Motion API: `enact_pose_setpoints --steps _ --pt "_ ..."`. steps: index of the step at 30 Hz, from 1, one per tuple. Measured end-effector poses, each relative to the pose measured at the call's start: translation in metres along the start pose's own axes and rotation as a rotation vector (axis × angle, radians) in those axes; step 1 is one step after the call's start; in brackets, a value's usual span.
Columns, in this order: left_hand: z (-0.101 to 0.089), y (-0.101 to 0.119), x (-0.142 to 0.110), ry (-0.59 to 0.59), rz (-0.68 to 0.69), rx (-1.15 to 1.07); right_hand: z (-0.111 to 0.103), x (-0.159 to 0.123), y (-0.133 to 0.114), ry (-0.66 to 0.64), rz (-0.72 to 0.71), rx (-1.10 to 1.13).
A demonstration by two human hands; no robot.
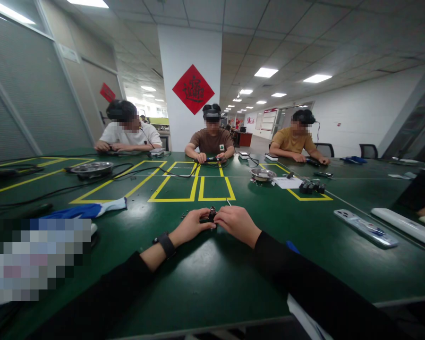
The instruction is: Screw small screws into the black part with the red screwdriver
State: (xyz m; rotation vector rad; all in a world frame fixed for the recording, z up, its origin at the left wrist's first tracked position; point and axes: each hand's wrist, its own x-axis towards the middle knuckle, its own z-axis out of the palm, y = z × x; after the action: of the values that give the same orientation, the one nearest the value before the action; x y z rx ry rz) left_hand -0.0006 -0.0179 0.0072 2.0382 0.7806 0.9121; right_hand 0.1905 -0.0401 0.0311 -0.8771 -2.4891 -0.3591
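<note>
A small black part with a shiny round metal top (212,211) stands between my fingertips, a little above the green table (201,278). My left hand (189,228) pinches it from the left, thumb and fingers closed. From the right, my right hand (238,224) closes its fingers against the same part, covering much of it. Just beyond my right hand's knuckles a thin pale rod (228,202) pokes out; its other end is hidden. Tiny loose pieces (184,214), perhaps screws, lie left of my left hand.
Blue-and-white gloves (92,209) lie left. Ahead are yellow tape outlines (172,200), metal bowls (263,174), a paper sheet (286,182) and black blocks (311,187). White casings (366,228) lie right. Cables (123,175) cross the far left. Three people sit opposite, hands on the table.
</note>
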Motion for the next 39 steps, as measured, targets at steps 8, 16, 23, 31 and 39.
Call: enact_pose_setpoints --steps 8,16,23,31,39 --pt "0.0 0.005 0.0 0.02 0.04 0.122 -0.002 0.0 0.005 -0.014 -0.027 0.028" --pt "0.002 0.001 -0.001 0.024 0.033 0.139 0.002 -0.002 0.004 0.0 0.032 0.074" --pt "0.0 0.005 -0.001 0.026 0.043 0.2 0.005 -0.004 0.004 0.035 0.172 0.201" --pt "0.004 0.003 -0.003 0.07 0.009 0.225 -0.01 -0.006 0.021 0.194 0.365 0.336" --pt "0.005 0.01 -0.002 0.085 -0.056 0.237 0.0 -0.018 0.062 -0.163 0.226 0.485"
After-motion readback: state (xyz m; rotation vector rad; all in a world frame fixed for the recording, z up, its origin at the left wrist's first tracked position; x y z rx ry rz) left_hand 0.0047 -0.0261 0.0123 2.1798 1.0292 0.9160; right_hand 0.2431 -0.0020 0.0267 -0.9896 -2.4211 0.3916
